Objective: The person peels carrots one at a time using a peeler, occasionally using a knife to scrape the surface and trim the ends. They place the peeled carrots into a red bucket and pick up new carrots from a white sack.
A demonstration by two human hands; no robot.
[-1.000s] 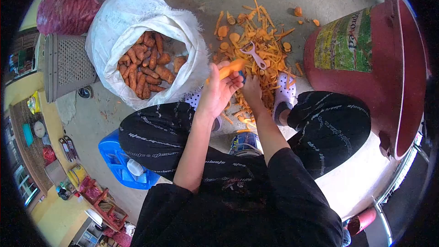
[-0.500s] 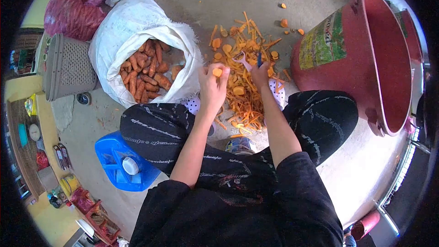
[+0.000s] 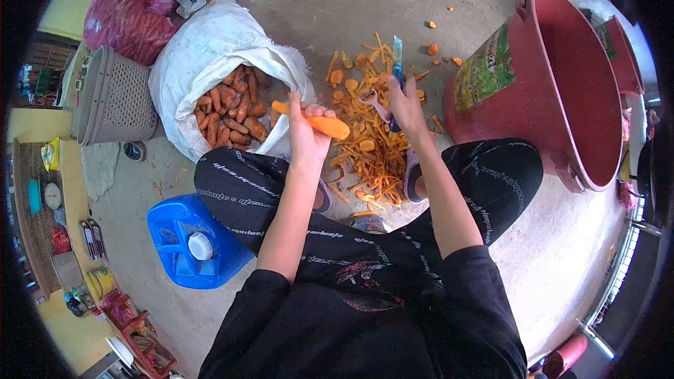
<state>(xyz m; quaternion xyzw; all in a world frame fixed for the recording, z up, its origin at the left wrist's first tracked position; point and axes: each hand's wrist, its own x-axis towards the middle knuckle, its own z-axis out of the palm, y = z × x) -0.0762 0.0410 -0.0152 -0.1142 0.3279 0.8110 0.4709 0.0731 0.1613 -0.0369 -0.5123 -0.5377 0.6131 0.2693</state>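
Note:
My left hand (image 3: 311, 133) is closed around a peeled orange carrot (image 3: 328, 127), its thick cut end facing right and its thin end poking out at the left. My right hand (image 3: 407, 105) is wrapped around a blue-handled knife (image 3: 397, 56) with the blade pointing away from me. A lilac peeler (image 3: 380, 108) sticks out on the left of the same hand, seemingly held with the knife. Below both hands, peelings and cut carrot pieces (image 3: 375, 165) lie heaped on the floor between my feet. Left of them, an open white sack (image 3: 186, 63) holds many unpeeled carrots (image 3: 239, 109).
A large red tub (image 3: 523, 98) stands tilted at my right. Beside my left leg sits a blue jerrycan (image 3: 175, 242). Grey baskets (image 3: 126, 91) and a red mesh sack (image 3: 126, 24) are at the left. Loose carrot bits (image 3: 432, 49) are scattered on the floor beyond the pile.
The carrot in my left hand has turned from end-on to lengthwise, so more of it shows. My right hand has tilted, and the knife blade now points up and away.

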